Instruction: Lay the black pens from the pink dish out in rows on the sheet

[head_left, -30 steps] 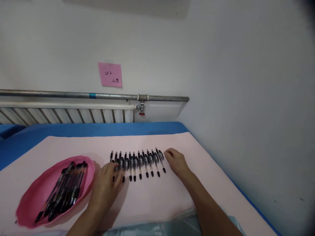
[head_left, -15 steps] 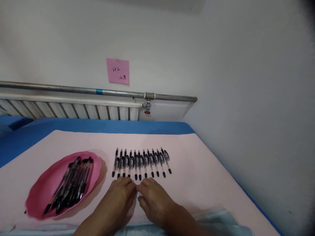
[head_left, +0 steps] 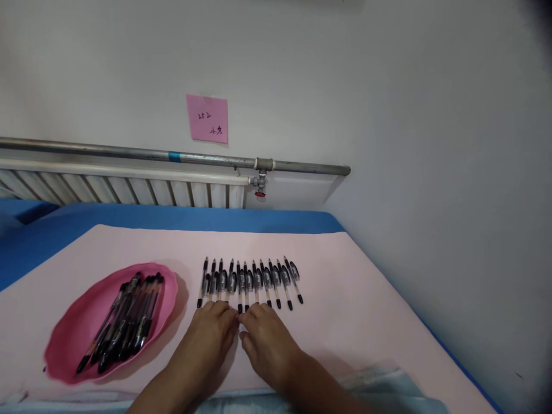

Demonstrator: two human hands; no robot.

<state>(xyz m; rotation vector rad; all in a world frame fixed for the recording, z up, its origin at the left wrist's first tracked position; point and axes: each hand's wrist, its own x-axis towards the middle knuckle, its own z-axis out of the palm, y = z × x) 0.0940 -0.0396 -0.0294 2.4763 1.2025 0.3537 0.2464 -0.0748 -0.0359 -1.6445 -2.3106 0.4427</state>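
Left hand: curling at the near ends of pens; grip cannot be told.
Right hand: curling alongside, thumb standing apart.

A bowl holding loose pens lies left of the pen row, which lies behind the hands.
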